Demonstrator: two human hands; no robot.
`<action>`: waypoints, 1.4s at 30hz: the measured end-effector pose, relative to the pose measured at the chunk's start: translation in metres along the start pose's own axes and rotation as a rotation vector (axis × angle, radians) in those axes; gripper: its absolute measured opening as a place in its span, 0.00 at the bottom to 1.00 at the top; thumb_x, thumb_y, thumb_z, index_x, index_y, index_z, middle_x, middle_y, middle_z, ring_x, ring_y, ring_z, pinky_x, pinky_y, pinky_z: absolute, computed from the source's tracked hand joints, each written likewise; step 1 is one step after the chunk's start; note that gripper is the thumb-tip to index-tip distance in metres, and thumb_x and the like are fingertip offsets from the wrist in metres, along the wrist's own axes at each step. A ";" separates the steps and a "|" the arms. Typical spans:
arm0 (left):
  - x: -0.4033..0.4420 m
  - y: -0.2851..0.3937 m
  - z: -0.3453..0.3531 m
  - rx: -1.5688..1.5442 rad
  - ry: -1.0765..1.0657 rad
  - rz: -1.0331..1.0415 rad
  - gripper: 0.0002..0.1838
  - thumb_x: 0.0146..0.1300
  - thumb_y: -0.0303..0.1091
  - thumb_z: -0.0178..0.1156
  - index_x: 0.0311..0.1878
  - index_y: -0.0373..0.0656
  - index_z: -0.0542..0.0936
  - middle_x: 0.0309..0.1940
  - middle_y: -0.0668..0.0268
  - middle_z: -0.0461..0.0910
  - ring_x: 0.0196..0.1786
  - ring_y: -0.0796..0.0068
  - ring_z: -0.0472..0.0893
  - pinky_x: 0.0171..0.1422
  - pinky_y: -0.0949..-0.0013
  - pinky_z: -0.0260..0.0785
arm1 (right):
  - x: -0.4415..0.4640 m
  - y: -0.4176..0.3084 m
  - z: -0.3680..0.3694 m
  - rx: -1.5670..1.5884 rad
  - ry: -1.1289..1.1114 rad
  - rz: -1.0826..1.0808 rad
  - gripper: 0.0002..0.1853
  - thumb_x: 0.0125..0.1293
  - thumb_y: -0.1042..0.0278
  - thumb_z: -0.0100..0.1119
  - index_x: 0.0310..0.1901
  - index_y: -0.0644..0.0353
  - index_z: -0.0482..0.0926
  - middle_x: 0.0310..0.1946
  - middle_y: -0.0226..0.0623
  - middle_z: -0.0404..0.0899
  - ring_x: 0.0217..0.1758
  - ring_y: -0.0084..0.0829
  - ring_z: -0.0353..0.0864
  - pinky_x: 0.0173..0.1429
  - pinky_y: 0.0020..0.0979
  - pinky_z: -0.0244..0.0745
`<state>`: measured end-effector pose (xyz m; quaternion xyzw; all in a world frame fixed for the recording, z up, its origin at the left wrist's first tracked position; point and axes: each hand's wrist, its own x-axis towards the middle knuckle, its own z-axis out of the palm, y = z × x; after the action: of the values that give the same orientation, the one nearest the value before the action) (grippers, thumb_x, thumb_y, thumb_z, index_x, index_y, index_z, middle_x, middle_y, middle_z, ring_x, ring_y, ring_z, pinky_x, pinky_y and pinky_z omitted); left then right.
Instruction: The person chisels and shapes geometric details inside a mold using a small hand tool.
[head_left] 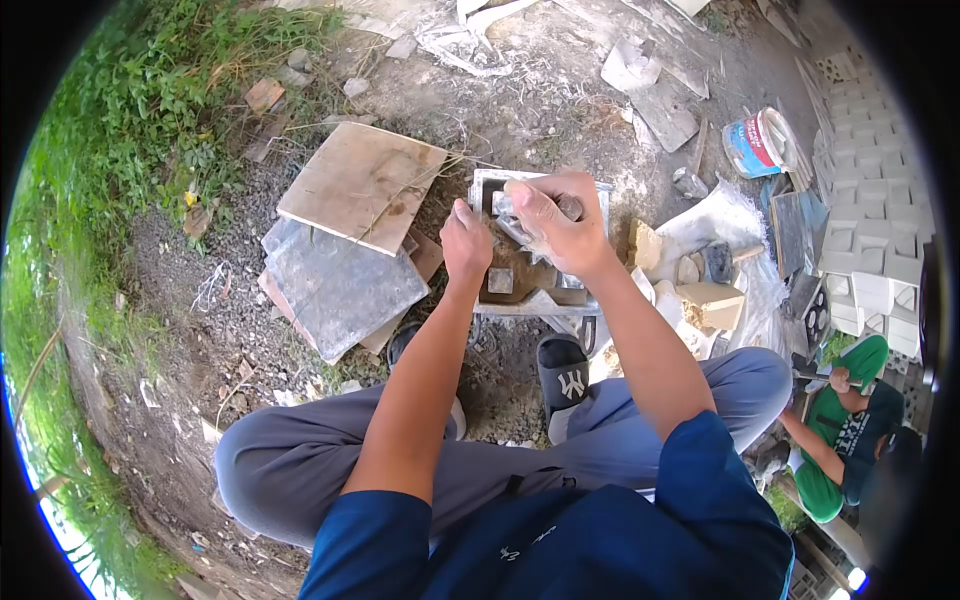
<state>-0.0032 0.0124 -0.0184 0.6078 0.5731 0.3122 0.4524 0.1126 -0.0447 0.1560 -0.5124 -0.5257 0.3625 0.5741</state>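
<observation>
A light-rimmed rectangular mould or box (478,187) lies on the ground in front of my feet, with square blocks (500,281) inside it. My left hand (467,240) is closed at the box's left side; what its fingers hold, if anything, is hidden. Over the middle and right of the box, my right hand (562,222) is curled with greyish material on its fingers and palm. A dark rounded lump (570,207) shows within its curled fingers.
Square boards (362,185) are stacked left of the box. To the right lie broken yellowish blocks (712,304), plastic sheeting (728,215) and a paint bucket (755,146). Pale blocks (870,200) are stacked far right. Another person (850,440) sits at the lower right.
</observation>
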 end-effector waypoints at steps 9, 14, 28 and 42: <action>-0.008 0.005 -0.001 0.031 0.005 -0.025 0.32 0.84 0.48 0.33 0.48 0.28 0.79 0.46 0.31 0.82 0.53 0.24 0.78 0.57 0.37 0.69 | 0.000 0.016 0.010 0.059 0.084 0.047 0.22 0.76 0.57 0.66 0.31 0.71 0.84 0.16 0.29 0.68 0.20 0.15 0.60 0.24 0.28 0.53; -0.006 0.002 0.000 0.017 -0.004 -0.011 0.32 0.84 0.48 0.34 0.49 0.27 0.80 0.45 0.30 0.82 0.53 0.23 0.78 0.58 0.36 0.69 | 0.002 0.004 0.007 -0.067 -0.010 0.071 0.19 0.77 0.59 0.65 0.37 0.70 0.88 0.22 0.35 0.81 0.27 0.18 0.74 0.34 0.29 0.69; -0.001 -0.003 0.003 0.019 -0.045 0.025 0.30 0.83 0.48 0.35 0.49 0.30 0.80 0.46 0.31 0.82 0.53 0.23 0.78 0.56 0.36 0.69 | 0.012 0.003 0.011 -0.183 -0.106 0.139 0.25 0.79 0.58 0.62 0.27 0.70 0.81 0.17 0.32 0.76 0.24 0.18 0.70 0.30 0.30 0.67; -0.006 0.003 0.001 0.070 -0.004 -0.040 0.29 0.83 0.46 0.34 0.45 0.29 0.78 0.43 0.31 0.81 0.52 0.24 0.77 0.56 0.36 0.67 | 0.009 0.015 0.002 -0.116 0.061 0.155 0.27 0.80 0.53 0.61 0.26 0.68 0.81 0.15 0.29 0.75 0.23 0.16 0.72 0.27 0.28 0.66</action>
<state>-0.0023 0.0067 -0.0151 0.6123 0.5946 0.2818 0.4383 0.1143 -0.0323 0.1435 -0.5947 -0.4868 0.3592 0.5294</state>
